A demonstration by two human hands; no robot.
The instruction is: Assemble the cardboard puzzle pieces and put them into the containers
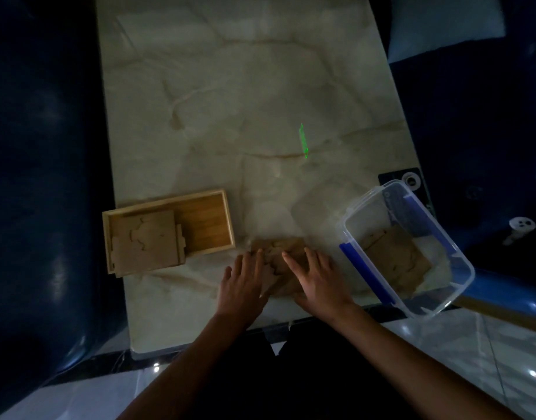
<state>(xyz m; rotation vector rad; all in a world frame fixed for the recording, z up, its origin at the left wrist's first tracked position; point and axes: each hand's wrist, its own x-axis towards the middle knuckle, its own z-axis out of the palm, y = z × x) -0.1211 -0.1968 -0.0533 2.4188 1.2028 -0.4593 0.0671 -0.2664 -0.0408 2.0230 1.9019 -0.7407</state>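
Marble-patterned table (230, 86), dim light, blue seating on both sides. Wooden tray (206, 221) sits at the left near edge, holding one assembled cardboard puzzle (144, 241) pushed to its left end; the right half is bare. Clear plastic tub (409, 247) with blue clips stands at the right near corner, angled, overhanging the table edge, with another cardboard puzzle lying flat on its floor. Containers flank the work spot, likely so each finished set goes a short way.

Between them lie the loose cardboard pieces (279, 253). Left hand (245, 280) and right hand (318, 277) both rest flat on the pieces, fingers straight, gripping nothing. Judged: pressing tabs together, assembly still in hand.
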